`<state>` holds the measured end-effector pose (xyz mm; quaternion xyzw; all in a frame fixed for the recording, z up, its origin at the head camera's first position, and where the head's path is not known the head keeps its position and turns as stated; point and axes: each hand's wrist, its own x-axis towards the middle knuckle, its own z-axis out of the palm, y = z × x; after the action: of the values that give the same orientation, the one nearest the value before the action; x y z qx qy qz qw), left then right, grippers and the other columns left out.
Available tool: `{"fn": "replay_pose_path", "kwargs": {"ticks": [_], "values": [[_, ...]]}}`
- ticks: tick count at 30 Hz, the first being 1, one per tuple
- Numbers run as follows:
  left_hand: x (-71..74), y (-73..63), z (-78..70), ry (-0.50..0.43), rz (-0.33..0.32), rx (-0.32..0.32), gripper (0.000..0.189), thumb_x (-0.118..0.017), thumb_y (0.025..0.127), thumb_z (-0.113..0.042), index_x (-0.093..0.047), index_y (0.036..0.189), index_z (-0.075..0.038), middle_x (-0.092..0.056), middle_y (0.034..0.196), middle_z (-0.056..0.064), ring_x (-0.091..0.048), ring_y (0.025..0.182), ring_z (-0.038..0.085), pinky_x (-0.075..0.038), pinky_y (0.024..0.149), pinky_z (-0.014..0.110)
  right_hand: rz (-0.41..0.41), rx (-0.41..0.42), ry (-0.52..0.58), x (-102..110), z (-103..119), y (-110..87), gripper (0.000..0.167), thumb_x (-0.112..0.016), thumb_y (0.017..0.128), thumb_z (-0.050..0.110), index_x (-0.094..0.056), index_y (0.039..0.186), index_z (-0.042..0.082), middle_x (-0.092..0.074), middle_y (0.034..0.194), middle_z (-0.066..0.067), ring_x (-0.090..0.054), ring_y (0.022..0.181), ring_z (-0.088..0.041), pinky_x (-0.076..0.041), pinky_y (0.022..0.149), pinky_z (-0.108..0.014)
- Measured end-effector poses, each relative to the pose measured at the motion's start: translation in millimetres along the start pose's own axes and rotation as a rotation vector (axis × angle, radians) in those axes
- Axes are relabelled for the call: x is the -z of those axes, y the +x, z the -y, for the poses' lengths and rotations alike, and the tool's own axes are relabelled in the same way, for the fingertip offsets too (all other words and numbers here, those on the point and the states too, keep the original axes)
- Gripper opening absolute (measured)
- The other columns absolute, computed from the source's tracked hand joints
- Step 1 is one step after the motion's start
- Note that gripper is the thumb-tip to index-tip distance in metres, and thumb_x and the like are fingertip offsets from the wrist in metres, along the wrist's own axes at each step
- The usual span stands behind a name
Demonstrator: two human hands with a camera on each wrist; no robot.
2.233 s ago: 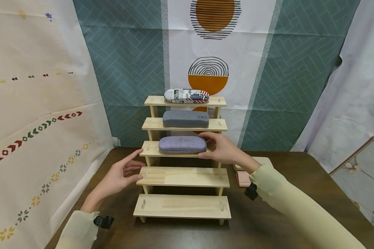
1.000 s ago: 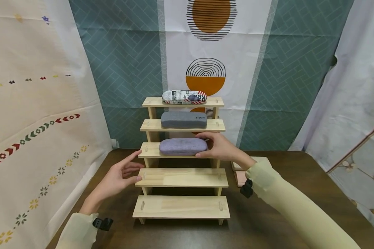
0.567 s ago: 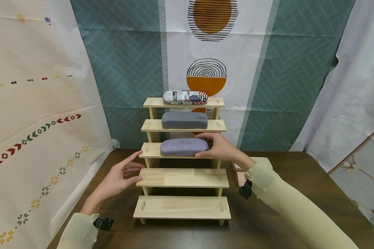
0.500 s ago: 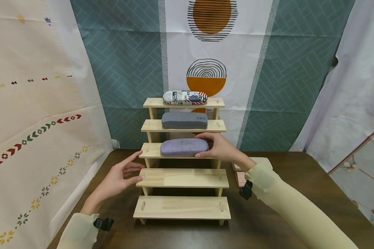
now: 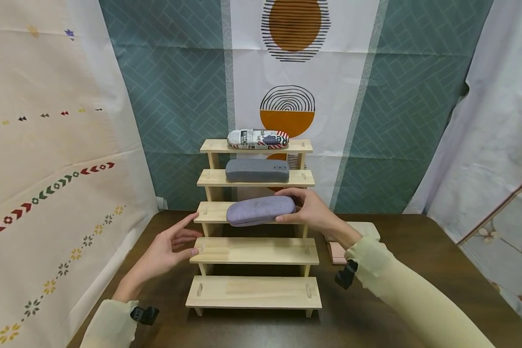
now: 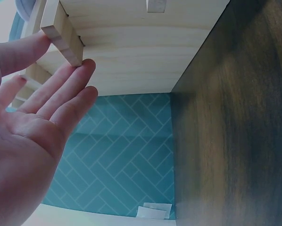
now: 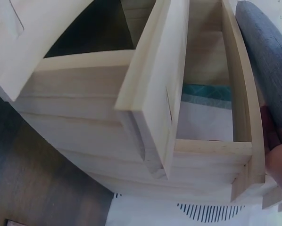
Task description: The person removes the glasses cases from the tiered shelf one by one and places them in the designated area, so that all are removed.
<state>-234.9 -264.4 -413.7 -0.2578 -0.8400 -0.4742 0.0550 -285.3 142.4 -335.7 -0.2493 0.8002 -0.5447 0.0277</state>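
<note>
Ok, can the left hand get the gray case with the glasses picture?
Probably yes: nothing seems to cover the left end of the gray case, though the left hand would first have to leave the wooden stand it touches.

At lower centre of the head view, a hand could pass over the two lowest boards (image 5: 253,292). The dark table (image 5: 400,285) gives room at lower right. At centre, the purple case (image 5: 260,210) and right hand (image 5: 311,209) obstruct the middle board; the left hand (image 5: 167,249) hinders entry at centre left.
</note>
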Motion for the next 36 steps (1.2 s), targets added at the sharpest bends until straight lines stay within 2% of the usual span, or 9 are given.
{"fn": "replay_pose_path", "kwargs": {"ticks": [1,9,15,25,33,36], "values": [[-0.1,-0.2,0.2,-0.002,0.0,-0.001,0.09,-0.083,0.092,-0.006,-0.036,0.166,-0.024,-0.069,0.131,0.021,-0.069,0.119,0.03,-0.054,0.1,0.05,0.0,-0.006,0.009,-0.2,0.0,-1.0,0.06,-0.092,0.083,0.012,-0.068,0.138,0.008,-0.067,0.127,-0.012,-0.063,0.105,-0.028,-0.055,0.087,-0.036],[0.6,-0.9,-0.3,-0.009,-0.002,0.005,0.091,-0.084,0.091,-0.005,-0.037,0.166,-0.025,-0.069,0.131,0.02,-0.069,0.12,0.03,-0.055,0.099,0.04,0.004,-0.011,0.065,2.5,2.1,-8.9,0.063,-0.091,0.083,0.01,-0.066,0.141,0.006,-0.067,0.13,-0.014,-0.063,0.11,-0.029,-0.053,0.091,-0.036],[0.9,-0.2,-0.8,-0.014,0.002,0.011,0.091,-0.083,0.091,-0.005,-0.036,0.166,-0.024,-0.068,0.132,0.021,-0.069,0.12,0.03,-0.052,0.098,0.026,0.004,-0.006,0.101,8.0,3.3,-15.2,0.061,-0.089,0.085,0.008,-0.066,0.141,0.009,-0.066,0.13,-0.014,-0.063,0.11,-0.03,-0.055,0.088,-0.035],[1.1,0.3,-0.4,-0.017,0.003,0.002,0.091,-0.083,0.091,-0.004,-0.036,0.166,-0.024,-0.068,0.132,0.022,-0.069,0.12,0.03,-0.053,0.098,0.027,-0.016,0.047,0.1,20.9,5.5,-26.7,0.06,-0.089,0.084,0.004,-0.066,0.14,0.006,-0.065,0.134,-0.013,-0.063,0.111,-0.032,-0.054,0.089,-0.034],[0.9,0.4,-0.1,-0.006,0.0,-0.009,0.091,-0.083,0.091,-0.004,-0.036,0.166,-0.023,-0.069,0.131,0.018,-0.069,0.12,0.032,-0.055,0.099,0.047,-0.033,0.034,0.086,31.6,1.3,-40.3,0.06,-0.088,0.085,0.003,-0.065,0.14,0.006,-0.065,0.131,-0.014,-0.064,0.109,-0.029,-0.056,0.087,-0.034],[0.9,-0.5,0.7,-0.002,0.001,-0.005,0.091,-0.083,0.091,-0.004,-0.035,0.167,-0.023,-0.069,0.132,0.018,-0.068,0.12,0.032,-0.055,0.099,0.041,-0.042,0.024,0.079,35.4,-2.3,-46.6,0.061,-0.089,0.084,0.002,-0.065,0.139,0.005,-0.066,0.127,-0.015,-0.065,0.104,-0.028,-0.057,0.084,-0.033]]}}
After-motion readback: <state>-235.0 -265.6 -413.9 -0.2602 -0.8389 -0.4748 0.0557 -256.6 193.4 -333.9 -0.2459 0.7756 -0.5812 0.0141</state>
